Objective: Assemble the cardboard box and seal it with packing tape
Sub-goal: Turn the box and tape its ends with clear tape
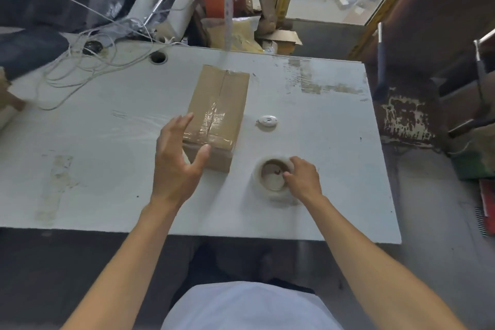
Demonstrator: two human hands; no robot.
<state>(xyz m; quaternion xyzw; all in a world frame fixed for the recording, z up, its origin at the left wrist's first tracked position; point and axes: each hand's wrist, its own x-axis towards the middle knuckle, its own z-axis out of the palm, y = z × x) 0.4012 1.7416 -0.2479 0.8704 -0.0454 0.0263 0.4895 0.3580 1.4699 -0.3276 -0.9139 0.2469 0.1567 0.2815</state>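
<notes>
Two bare hands are out over the white table [107, 142], and the cardboard box [217, 110] sits closed near its middle, lying flat with clear tape running along its top seam and wrinkled shiny toward the near end. The left hand [178, 163] is at the box's near left corner, fingers [184, 122] spread and fairly straight, thumb stretched across the near edge; it looks to be touching or just above the cardboard, gripping nothing. To the right of the box's near end lies the packing tape roll [274, 178], flat on the table with its brown core facing up. The right hand [304, 178] is on that roll, its fingers curled over the rim on the right side, with fingertips dipping into the core. Just right of the box, beyond the roll, is a small white oval object [267, 121]; what it is I cannot tell. Off to the box's far left, a tangle of white cable [80, 69] sprawls across the table, and a round hole [158, 57] is cut in the tabletop beyond the box.
</notes>
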